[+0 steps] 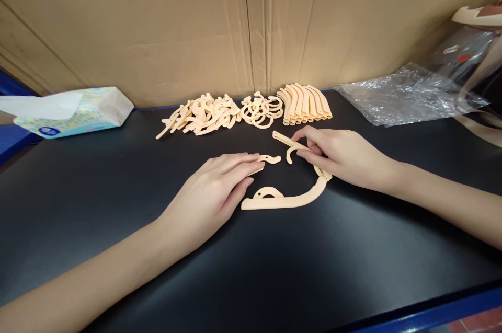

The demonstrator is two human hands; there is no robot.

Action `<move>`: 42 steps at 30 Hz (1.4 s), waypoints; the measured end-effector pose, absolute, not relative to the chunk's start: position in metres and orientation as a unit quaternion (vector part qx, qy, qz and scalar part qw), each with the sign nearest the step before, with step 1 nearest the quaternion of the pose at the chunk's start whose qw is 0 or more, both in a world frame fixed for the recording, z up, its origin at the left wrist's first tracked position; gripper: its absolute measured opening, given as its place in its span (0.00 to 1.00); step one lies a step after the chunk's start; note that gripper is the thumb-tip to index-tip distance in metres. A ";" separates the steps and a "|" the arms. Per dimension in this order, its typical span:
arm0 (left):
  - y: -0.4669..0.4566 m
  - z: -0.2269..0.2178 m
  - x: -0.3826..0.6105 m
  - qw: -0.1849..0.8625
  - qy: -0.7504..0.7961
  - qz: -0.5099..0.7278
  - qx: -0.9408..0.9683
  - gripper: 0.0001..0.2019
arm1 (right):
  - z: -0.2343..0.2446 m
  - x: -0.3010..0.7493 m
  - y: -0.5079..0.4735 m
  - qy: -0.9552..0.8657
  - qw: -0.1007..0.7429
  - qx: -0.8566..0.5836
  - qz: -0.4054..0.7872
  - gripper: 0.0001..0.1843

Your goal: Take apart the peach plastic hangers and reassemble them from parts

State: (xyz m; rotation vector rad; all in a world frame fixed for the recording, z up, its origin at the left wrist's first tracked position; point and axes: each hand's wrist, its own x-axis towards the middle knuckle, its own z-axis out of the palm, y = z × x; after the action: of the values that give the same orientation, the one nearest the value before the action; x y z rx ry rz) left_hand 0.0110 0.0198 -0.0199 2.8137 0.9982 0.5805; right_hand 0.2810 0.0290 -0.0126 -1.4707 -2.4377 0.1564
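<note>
My left hand [219, 184] has its fingers closed together over a small S-curved cream plastic piece [271, 159] with a hole in it. Part of that piece is hidden under the fingertips. My right hand [337, 150] pinches one arm [285, 139] of a cream plastic folding hanger. A curved hook end [289, 155] shows beside the thumb. The hanger's other arm [294, 201] lies on the black table, bent round towards my body, with a half-ring piece [269, 193] along its inner side. My right fingers partly hide the joint between the arms.
At the back lie a heap of curved hanger pieces [207, 113], several ring-shaped pieces [261, 110] and a neat row of hanger arms [304, 104]. A tissue pack [90, 113] is at left, a clear plastic bag [396, 95] at right. Cardboard [176, 24] stands behind the table [251, 270].
</note>
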 end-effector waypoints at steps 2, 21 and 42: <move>0.020 -0.019 0.011 0.047 0.324 0.191 0.925 0.14 | -0.013 0.281 0.029 -0.848 0.142 -0.509 0.049 0.10; 0.017 -0.018 0.011 0.045 0.374 0.240 0.895 0.14 | -0.015 0.276 0.023 -0.841 0.191 -0.494 0.109 0.16; 0.004 -0.011 0.008 0.046 0.225 0.298 0.927 0.22 | -0.012 0.270 0.012 -0.923 0.284 -0.257 -0.017 0.10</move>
State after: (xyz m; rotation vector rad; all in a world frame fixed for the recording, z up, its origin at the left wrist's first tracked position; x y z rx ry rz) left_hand 0.0084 0.0044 -0.0107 2.8284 0.6882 0.9083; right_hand 0.2696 0.0125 -0.0119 -0.6888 -2.4704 -0.0463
